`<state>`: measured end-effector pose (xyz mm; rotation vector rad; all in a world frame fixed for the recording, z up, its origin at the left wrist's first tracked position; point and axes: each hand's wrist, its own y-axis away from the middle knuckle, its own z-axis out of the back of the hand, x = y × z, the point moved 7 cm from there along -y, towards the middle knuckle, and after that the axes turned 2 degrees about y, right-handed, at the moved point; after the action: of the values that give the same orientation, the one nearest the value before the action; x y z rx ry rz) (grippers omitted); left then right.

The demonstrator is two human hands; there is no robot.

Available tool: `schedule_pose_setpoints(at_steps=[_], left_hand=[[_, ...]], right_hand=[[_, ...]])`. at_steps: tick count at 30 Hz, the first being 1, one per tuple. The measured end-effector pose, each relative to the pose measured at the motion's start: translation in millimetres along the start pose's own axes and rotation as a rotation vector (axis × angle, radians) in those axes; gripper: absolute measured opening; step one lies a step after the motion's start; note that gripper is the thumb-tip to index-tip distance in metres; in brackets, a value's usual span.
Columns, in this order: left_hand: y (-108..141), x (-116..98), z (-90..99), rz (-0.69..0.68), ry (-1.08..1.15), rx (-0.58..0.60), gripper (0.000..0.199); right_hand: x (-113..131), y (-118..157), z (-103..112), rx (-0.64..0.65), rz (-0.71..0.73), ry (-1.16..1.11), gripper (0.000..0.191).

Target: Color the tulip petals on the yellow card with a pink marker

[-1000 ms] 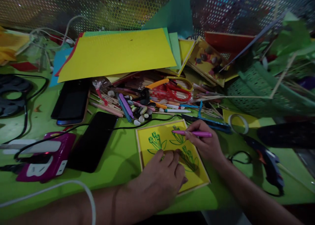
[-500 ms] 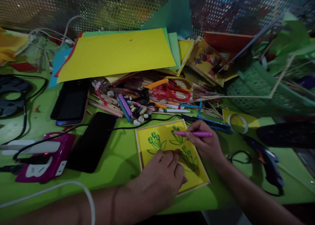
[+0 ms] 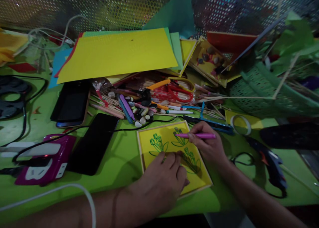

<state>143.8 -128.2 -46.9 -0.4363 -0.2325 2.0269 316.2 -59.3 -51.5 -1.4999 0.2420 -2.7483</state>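
My right hand [image 3: 205, 140] is closed around a pink felt-tip pen [image 3: 199, 135]. Its tip lies over the upper right green tulip drawing [image 3: 179, 140]; I cannot tell whether it touches. The drawing is on a yellow panel [image 3: 154, 158] with a thin wooden border. My left hand [image 3: 165, 178] rests on the panel's lower part with fingers curled in and tips partly hidden, so whatever it may hold does not show. More green tulips [image 3: 158, 143] show above its knuckles, and another bunch [image 3: 191, 160] to its right.
A black phone [image 3: 93, 145] and a magenta power strip [image 3: 47, 160] lie left. Behind the panel are pebbles [image 3: 143, 113], pens, sticks and scissors [image 3: 180, 93], below stacked coloured paper [image 3: 119, 55]. On the right are a glue gun [image 3: 270, 165], a tape roll [image 3: 241, 125] and a green basket [image 3: 264, 91].
Hardly anything differs. The pink pen's back end sits very slightly farther right, while the left hand and the panel stay in place.
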Motion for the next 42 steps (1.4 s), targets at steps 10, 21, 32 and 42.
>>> schedule_pose_setpoints(at_steps=[10,21,32,42], left_hand=[[-0.7,0.1,1.5,0.007,0.000,-0.029,0.026],[-0.5,-0.5,2.6,0.007,-0.002,-0.032,0.026],[-2.2,0.7,5.1,0.008,-0.011,-0.049,0.025],[0.5,0.6,1.5,0.011,-0.014,-0.035,0.025]], right_hand=[[-0.3,0.6,0.9,0.007,-0.007,-0.006,0.012],[-7.6,3.8,3.5,-0.023,0.008,-0.075,0.011],[-1.9,0.8,2.7,-0.029,0.026,-0.033,0.012],[-8.6,-0.4,10.0,-0.083,-0.014,-0.098,0.012]])
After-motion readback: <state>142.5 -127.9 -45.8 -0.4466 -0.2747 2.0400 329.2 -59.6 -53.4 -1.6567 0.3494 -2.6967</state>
